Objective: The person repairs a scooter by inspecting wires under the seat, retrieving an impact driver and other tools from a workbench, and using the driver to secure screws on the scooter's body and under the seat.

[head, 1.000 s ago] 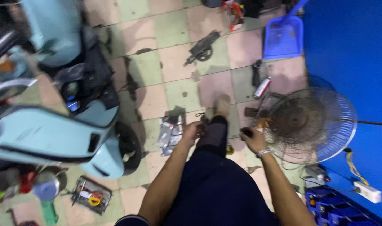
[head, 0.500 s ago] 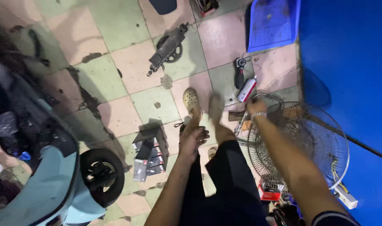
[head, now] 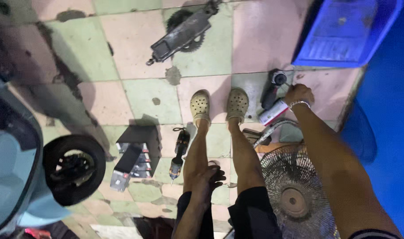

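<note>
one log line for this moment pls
left hand: resting on left knee | right hand: reaching at power tool on floor | fan: by right leg | screwdriver: on floor

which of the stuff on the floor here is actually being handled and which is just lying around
In hand:
right hand reaching onto the black power tool with its red and white pack
left hand resting on the knee

Lying about:
screwdriver
black batteries
fan grille
blue tray
chain cover
scooter wheel
</note>
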